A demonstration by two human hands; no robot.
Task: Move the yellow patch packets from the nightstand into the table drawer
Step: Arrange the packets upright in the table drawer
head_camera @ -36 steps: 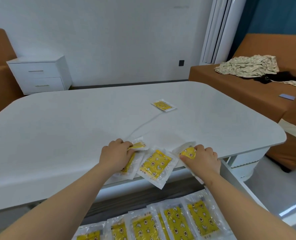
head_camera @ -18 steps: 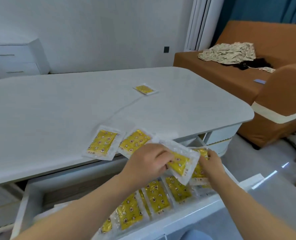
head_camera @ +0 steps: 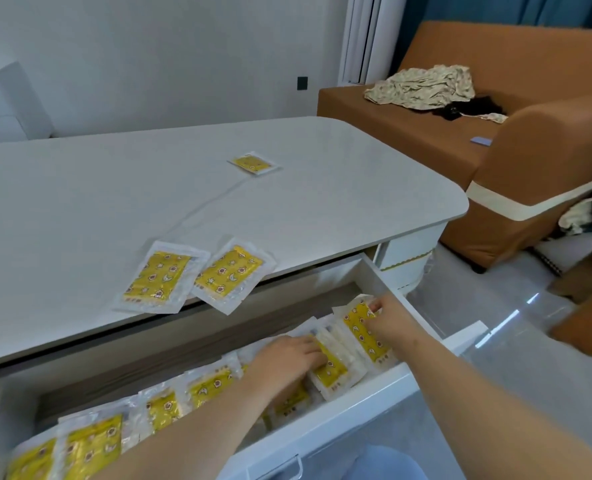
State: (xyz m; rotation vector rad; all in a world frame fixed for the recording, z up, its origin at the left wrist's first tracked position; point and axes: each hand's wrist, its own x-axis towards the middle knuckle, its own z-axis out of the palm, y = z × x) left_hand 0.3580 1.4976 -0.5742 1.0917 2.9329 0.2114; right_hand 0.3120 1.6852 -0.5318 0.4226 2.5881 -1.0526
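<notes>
The white table drawer [head_camera: 364,403] is pulled out below the tabletop and holds a row of several yellow patch packets [head_camera: 170,410]. Both my hands are inside it at its right end. My left hand [head_camera: 287,355] lies over a yellow packet [head_camera: 332,372], fingers bent onto it. My right hand [head_camera: 388,317] pinches the top of another yellow packet [head_camera: 362,332] standing tilted against the drawer's right wall. Two more packets [head_camera: 159,275] [head_camera: 230,273] lie at the table's near edge, the right one overhanging. A single packet [head_camera: 254,163] lies farther back.
The white table [head_camera: 80,202] fills the middle of the view. A white nightstand [head_camera: 7,105] stands at the far left by the wall. An orange sofa [head_camera: 530,140] with crumpled cloth [head_camera: 422,86] is to the right. Brown boxes [head_camera: 585,317] sit on the floor at right.
Both hands have gone from the table's near edge down into the open drawer, each carrying a packet. The packets they hold now sit at the drawer's right end. The view has swung left and down.
</notes>
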